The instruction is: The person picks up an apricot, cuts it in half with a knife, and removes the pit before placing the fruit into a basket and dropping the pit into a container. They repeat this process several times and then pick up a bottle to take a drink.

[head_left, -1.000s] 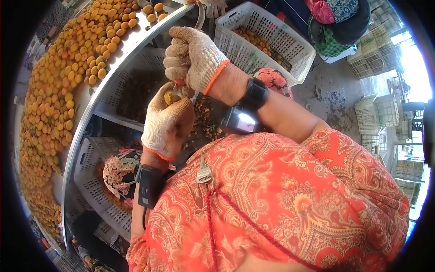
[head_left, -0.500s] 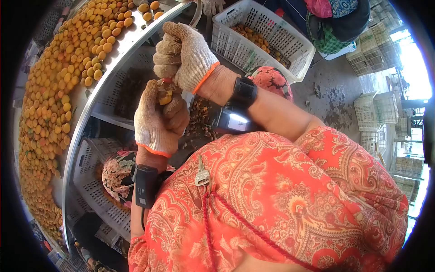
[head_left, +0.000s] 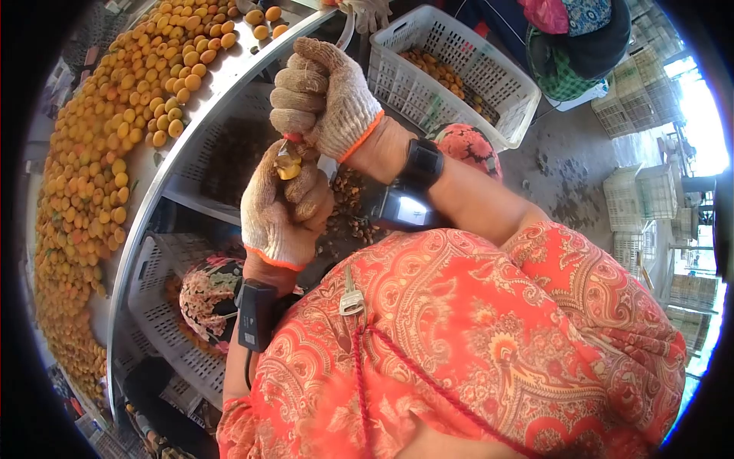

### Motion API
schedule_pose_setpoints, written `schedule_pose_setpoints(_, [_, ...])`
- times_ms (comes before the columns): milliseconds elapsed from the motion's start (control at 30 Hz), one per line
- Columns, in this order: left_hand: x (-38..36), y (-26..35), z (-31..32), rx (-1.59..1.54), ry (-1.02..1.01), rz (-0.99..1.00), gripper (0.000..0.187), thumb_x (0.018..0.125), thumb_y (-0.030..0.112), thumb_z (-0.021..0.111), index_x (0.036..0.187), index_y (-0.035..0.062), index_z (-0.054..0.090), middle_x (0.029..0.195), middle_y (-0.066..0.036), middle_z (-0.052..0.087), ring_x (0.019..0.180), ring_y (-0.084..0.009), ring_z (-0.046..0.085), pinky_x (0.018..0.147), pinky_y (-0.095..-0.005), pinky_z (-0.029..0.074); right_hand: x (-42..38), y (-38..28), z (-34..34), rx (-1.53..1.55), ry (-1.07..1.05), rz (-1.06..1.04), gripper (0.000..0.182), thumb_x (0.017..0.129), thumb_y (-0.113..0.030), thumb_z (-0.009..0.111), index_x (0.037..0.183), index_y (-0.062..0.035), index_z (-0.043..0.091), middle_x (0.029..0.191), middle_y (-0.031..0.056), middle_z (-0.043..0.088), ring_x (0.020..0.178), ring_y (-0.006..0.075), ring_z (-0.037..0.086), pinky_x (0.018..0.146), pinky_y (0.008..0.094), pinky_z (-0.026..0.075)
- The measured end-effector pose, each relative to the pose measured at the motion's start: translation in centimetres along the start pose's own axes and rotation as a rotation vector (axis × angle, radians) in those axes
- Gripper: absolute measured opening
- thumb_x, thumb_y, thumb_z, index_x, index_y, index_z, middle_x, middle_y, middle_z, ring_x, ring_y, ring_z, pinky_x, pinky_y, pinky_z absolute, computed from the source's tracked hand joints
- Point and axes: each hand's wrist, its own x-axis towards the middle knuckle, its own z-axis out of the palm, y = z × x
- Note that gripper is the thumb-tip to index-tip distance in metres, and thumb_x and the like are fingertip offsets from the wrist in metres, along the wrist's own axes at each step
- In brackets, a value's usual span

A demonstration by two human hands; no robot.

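My left hand [head_left: 283, 206], in a knitted work glove with an orange cuff, is closed around a small yellow apricot [head_left: 288, 168]. Part of the fruit shows between thumb and fingers; it looks cut or split. Just above it, my right hand [head_left: 325, 96] wears a matching glove and makes a fist around a small red-handled tool [head_left: 293, 138]. Only a bit of red shows under the fist, close to the fruit. The tool's working end is too small to make out. Both hands are held up beside the metal rim [head_left: 157, 172] of a sorting table.
Many apricots [head_left: 99, 168] cover the table at left. A white crate [head_left: 508, 126] with fruit stands at the top; another crate [head_left: 157, 306] is below the table. Fruit scraps [head_left: 348, 203] lie beneath my hands. Another person's gloved hand [head_left: 369, 11] shows at the top. Stacked crates [head_left: 638, 96] stand at right.
The whole view has shifted slightly, so my hands sit a little further right in it. Both hands keep their hold, and the apricot shows at a slightly different angle.
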Motion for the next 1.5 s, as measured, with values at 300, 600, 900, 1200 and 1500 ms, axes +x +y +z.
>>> schedule_pose_setpoints(300, [-0.6,2.1,-0.7,0.235,0.275,0.323,0.022,0.100,0.024,0.057,0.108,0.0039,0.061,0.068,0.003,0.038,0.053,-0.0076,0.032,0.045,-0.0204,0.024,-1.2,-1.0,3.0,-0.870,0.189,-0.245,0.038,0.098,-0.033,0.062,0.069,-0.0086,0.052,0.053,0.0003,0.047,0.036,0.0122,0.042,0.032,0.0274,0.032])
schedule_pose_setpoints(600, [-3.6,5.5,-1.3,0.156,0.144,0.330,0.042,0.102,0.041,0.051,0.115,0.0020,0.062,0.087,-0.006,0.062,0.062,-0.0103,0.052,0.047,-0.0212,0.035,-1.8,0.1,2.0,-0.850,0.293,-0.224,0.016,0.091,-0.017,0.070,0.088,-0.0055,0.059,0.060,-0.0001,0.051,0.041,0.0078,0.044,0.036,0.0242,0.033])
schedule_pose_setpoints(900, [-14.0,12.8,-5.9,0.446,0.661,0.797,0.019,0.092,0.022,0.068,0.107,0.0091,0.066,0.090,-0.001,0.063,0.070,-0.0079,0.054,0.052,-0.0198,0.037,-3.2,0.2,-0.1,-0.693,0.484,0.028,0.016,0.088,-0.008,0.067,0.087,-0.0098,0.051,0.069,0.0006,0.050,0.049,0.0093,0.043,0.042,0.0284,0.037])
schedule_pose_setpoints(1200, [-30.1,21.8,-22.2,1.117,1.284,1.040,0.022,0.093,0.013,0.062,0.112,0.0016,0.066,0.104,-0.006,0.065,0.094,-0.0156,0.058,0.088,-0.0286,0.044,-3.0,0.9,-0.3,-0.842,0.529,0.324,0.016,0.094,-0.019,0.062,0.103,-0.0084,0.054,0.071,0.0012,0.050,0.049,0.0109,0.044,0.044,0.0291,0.038])
schedule_pose_setpoints(1500, [-7.5,23.6,-3.2,1.082,0.626,0.679,0.023,0.094,0.016,0.061,0.114,0.0036,0.066,0.109,-0.006,0.068,0.101,-0.0157,0.062,0.081,-0.0310,0.047,0.0,1.2,-4.8,-1.808,0.146,0.169,0.033,0.091,-0.027,0.062,0.110,-0.0006,0.060,0.092,0.0217,0.067,0.081,0.0337,0.068,0.073,0.0417,0.054])
